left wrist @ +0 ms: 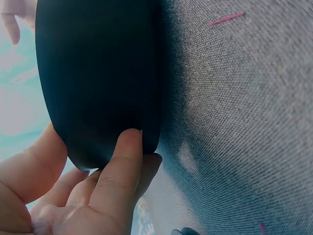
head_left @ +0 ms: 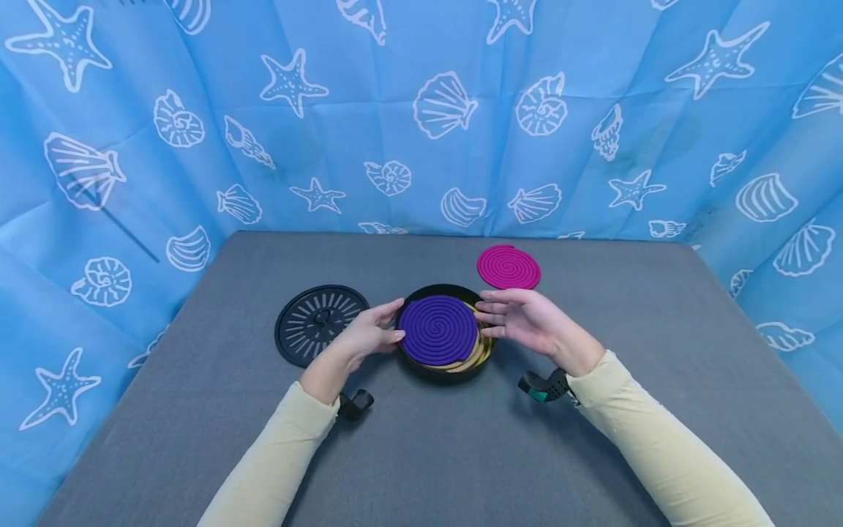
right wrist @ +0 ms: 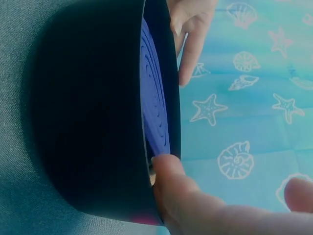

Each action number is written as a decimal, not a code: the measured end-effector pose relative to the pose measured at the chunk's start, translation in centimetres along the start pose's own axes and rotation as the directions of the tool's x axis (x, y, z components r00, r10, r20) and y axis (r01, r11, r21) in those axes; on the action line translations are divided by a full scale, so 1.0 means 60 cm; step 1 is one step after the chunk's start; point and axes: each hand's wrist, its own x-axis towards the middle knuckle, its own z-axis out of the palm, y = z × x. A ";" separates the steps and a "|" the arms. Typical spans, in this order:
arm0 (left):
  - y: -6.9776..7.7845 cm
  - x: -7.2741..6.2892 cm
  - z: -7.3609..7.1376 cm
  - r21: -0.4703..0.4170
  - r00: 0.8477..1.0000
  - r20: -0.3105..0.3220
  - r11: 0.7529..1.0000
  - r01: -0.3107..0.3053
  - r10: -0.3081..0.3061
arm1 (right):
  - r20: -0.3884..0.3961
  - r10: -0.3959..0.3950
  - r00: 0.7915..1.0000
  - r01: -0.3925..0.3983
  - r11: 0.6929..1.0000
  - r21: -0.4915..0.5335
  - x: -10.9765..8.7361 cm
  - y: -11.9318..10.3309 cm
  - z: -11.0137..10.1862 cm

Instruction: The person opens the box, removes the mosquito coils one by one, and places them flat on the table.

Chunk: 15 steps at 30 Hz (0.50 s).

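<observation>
A purple spiral coaster point(head_left: 437, 329) lies in a round black bowl point(head_left: 441, 375), over several tan and yellow spiral coasters point(head_left: 476, 355). My left hand point(head_left: 369, 333) touches the bowl's left side. In the left wrist view its fingers point(left wrist: 120, 171) rest against the dark outer wall. On the right side my right hand point(head_left: 527, 322) reaches over the rim with extended fingers. One finger lies by the edge of the purple coaster point(right wrist: 155, 93) in the right wrist view, and the thumb stands apart. What lies deeper in the bowl is hidden.
A black slotted lid point(head_left: 316, 329) with a small central knob lies left of the bowl, partly behind my left hand. A magenta spiral coaster point(head_left: 508, 267) lies behind my right hand. The grey table point(head_left: 435, 454) meets a blue shell-print curtain point(head_left: 395, 132).
</observation>
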 end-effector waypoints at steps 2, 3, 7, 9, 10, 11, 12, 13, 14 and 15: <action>0.000 0.000 0.000 -0.002 1.000 0.000 1.000 -0.001 0.001 | -0.023 0.001 1.000 0.000 1.000 0.021 0.002 0.000 0.001; 0.000 0.000 -0.001 -0.002 1.000 0.001 1.000 0.000 0.000 | -0.037 0.004 0.999 -0.003 0.999 0.032 0.003 0.001 0.002; 0.001 -0.001 -0.001 0.000 1.000 0.001 1.000 -0.003 0.003 | -0.079 0.014 0.997 -0.011 0.999 0.036 0.010 0.003 0.007; 0.000 0.000 -0.001 -0.002 1.000 0.003 1.000 -0.004 0.004 | -0.087 0.014 0.996 -0.013 1.000 0.008 0.015 0.006 0.010; 0.000 0.000 -0.001 -0.003 1.000 0.002 1.000 -0.004 0.004 | -0.088 0.011 0.996 -0.012 1.000 -0.014 0.017 0.007 0.011; 0.000 0.000 -0.001 -0.004 1.000 0.003 1.000 -0.005 0.005 | -0.091 0.008 0.996 -0.012 0.999 -0.038 0.020 0.009 0.012; 0.000 0.000 0.000 -0.005 1.000 0.002 1.000 -0.006 0.006 | -0.093 0.004 0.996 -0.010 0.998 -0.065 0.023 0.010 0.013; 0.000 0.000 0.000 -0.007 1.000 0.001 1.000 -0.006 0.006 | -0.097 0.000 0.995 -0.009 0.996 -0.092 0.025 0.011 0.013; 0.000 0.000 0.000 -0.008 1.000 0.000 1.000 -0.007 0.007 | -0.099 -0.003 0.995 -0.008 0.993 -0.119 0.028 0.013 0.014; 0.000 0.000 0.000 -0.009 1.000 -0.002 1.000 -0.006 0.006 | -0.094 -0.009 0.995 -0.005 0.990 -0.144 0.029 0.014 0.014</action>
